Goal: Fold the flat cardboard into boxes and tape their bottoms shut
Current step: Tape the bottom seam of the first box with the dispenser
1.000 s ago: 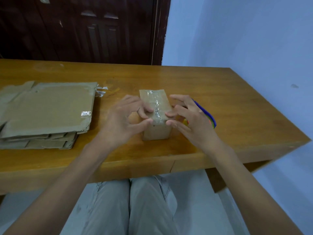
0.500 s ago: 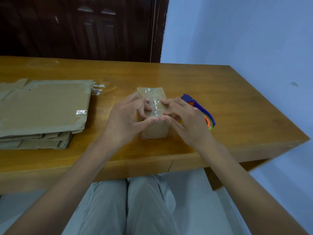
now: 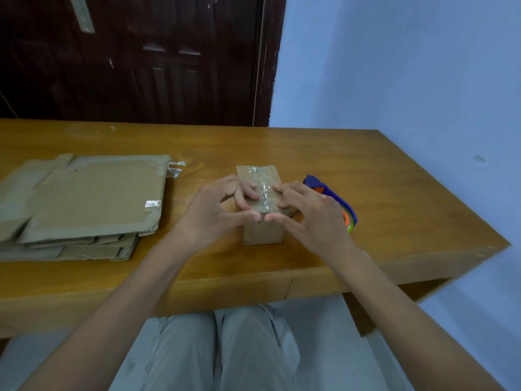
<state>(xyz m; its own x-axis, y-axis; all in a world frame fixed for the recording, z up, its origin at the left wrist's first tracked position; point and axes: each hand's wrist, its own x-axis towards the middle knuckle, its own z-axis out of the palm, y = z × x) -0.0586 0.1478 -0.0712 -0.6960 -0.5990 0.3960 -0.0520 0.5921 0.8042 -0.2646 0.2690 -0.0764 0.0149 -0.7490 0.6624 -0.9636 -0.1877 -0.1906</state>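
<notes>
Wooden table (image 3: 394, 193), left hand (image 3: 210, 214) and right hand (image 3: 313, 214) each grip taped box (image 3: 263, 234), tape dispenser (image 3: 348, 213) half hidden

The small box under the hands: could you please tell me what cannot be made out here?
Head view only:
- Near half of the box top and its tape: covered by left hand and right hand.
- Tape dispenser: mostly behind the right hand.
- Flat cardboard stack: cut off by the left edge.

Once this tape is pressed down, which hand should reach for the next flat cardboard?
Probably the left hand: the flat cardboard stack lies on its side of the small box. The right hand sits by the tape dispenser and would have to cross over.
</notes>
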